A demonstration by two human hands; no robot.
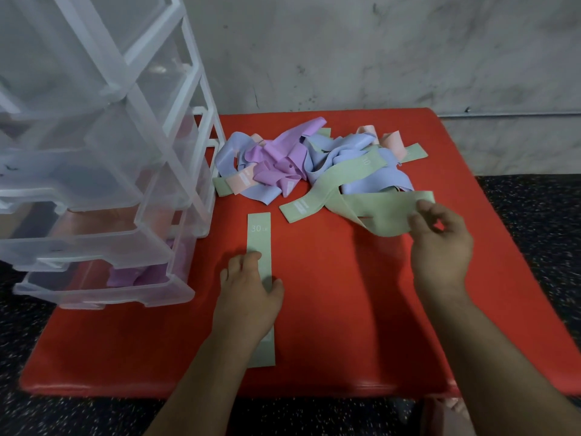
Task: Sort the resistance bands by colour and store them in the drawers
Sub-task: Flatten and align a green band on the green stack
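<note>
Bare red mat [345,309] between hands

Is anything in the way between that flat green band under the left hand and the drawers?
Nothing visible. Only bare red mat lies between the flat green band, which the left hand presses, and the drawer unit.
</note>
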